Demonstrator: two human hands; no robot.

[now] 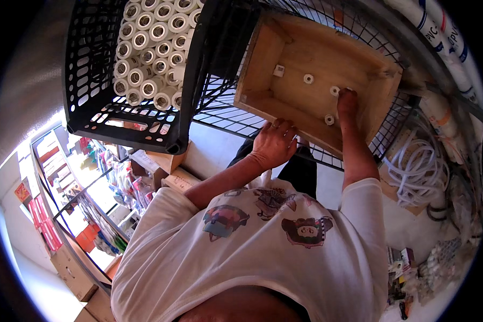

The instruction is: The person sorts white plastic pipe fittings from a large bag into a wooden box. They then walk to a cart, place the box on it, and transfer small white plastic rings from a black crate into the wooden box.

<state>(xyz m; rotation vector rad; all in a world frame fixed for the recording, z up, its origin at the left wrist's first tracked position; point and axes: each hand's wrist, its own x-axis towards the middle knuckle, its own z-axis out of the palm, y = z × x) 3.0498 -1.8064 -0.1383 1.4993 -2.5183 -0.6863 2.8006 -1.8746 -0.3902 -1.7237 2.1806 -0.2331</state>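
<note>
My left hand (pixel 274 144) lies at the near side of a shallow wooden box (pixel 326 54), its fingers curled on the box's edge and the thumb lower down. Inside the box, my right hand (pixel 348 105) has its fingertips closed around a small white plastic fitting (pixel 349 89), mostly hidden by the fingers. Close to that hand on the box floor are a white ring-shaped fitting (pixel 335 90) and a similar fitting (pixel 329 119). Another round fitting (pixel 308 79) lies near the middle, and a white fitting (pixel 279 71) rests on its side towards the left wall.
The box sits on a black wire cart (pixel 225 122). Left of it, a black plastic crate (pixel 139 139) holds stacked white threaded fittings (pixel 159 31). White PVC pipes (pixel 446 44) and coiled clear tubing (pixel 416 171) are at the right. Stocked shelves (pixel 78 193) stand at the left.
</note>
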